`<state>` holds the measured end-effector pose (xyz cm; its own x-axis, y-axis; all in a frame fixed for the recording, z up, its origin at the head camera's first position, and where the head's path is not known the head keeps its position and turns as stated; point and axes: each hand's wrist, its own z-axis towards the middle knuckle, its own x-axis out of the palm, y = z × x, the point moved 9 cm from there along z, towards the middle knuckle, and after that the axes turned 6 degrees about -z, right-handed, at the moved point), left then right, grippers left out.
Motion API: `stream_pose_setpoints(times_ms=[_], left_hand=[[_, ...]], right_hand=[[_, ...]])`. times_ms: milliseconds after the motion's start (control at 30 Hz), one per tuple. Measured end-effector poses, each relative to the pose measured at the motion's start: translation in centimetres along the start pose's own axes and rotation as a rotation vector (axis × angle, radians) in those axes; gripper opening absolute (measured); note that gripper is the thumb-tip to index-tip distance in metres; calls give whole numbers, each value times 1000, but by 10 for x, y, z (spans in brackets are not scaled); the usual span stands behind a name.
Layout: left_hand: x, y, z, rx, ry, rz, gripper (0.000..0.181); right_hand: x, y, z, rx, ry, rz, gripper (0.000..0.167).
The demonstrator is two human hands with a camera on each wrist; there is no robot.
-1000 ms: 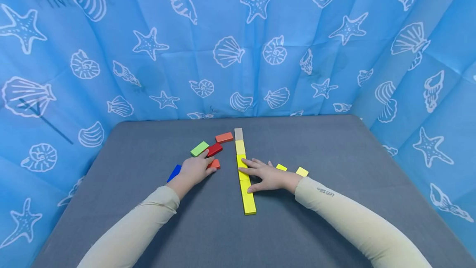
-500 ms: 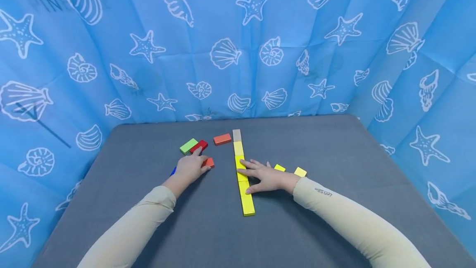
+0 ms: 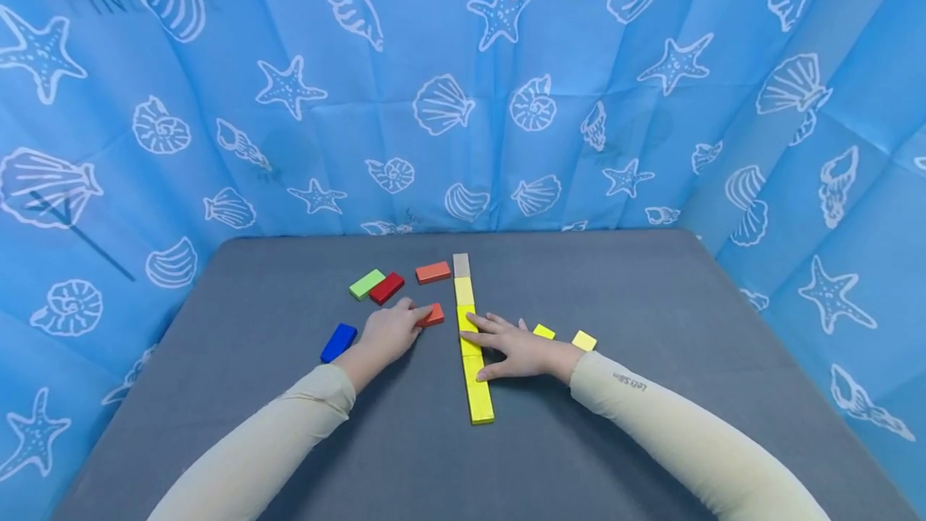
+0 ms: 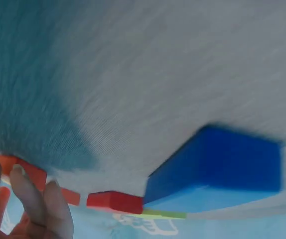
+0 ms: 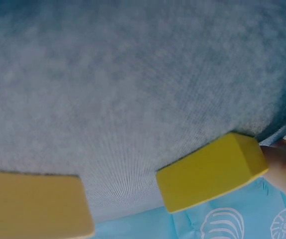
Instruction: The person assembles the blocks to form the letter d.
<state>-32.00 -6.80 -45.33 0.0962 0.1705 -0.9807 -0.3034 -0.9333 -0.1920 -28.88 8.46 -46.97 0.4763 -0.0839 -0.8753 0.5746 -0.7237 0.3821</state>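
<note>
My left hand (image 3: pixel 388 334) pinches an orange block (image 3: pixel 435 314) at its near end, left of a straight row. In the left wrist view the thumb and fingers lie about the block (image 4: pixel 28 172). My right hand (image 3: pixel 517 346) rests with spread fingers on the yellow blocks (image 3: pixel 481 402) of that row. Past them the row continues with a pale yellow block (image 3: pixel 464 291) and a greyish block (image 3: pixel 460 265) at the far end. The fingers cover part of the row.
Beyond the left hand lie a red block (image 3: pixel 387 288), a green block (image 3: pixel 366 284) and another orange block (image 3: pixel 432 272). A blue block (image 3: pixel 338 342) lies beside the left wrist. Near the right wrist are a yellow block (image 3: pixel 544 331) and a pale yellow block (image 3: pixel 583 341).
The red and green blocks shifted left, the left hand's finger at the red one. That finger then left the red block, and the orange block moved right with the hand. The right hand stayed put.
</note>
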Motion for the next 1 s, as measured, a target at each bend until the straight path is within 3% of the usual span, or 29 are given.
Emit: stream_pose_setpoints(times_ms=[167, 467, 1000], left_hand=[[2, 0, -9, 36, -16, 31, 43], [7, -6, 8, 37, 5, 0, 44], [8, -11, 15, -9, 37, 38, 51]], right_hand=[[1, -1, 0, 8, 3, -1, 74], [2, -2, 1, -3, 6, 8, 74], [2, -1, 1, -2, 8, 17, 74]])
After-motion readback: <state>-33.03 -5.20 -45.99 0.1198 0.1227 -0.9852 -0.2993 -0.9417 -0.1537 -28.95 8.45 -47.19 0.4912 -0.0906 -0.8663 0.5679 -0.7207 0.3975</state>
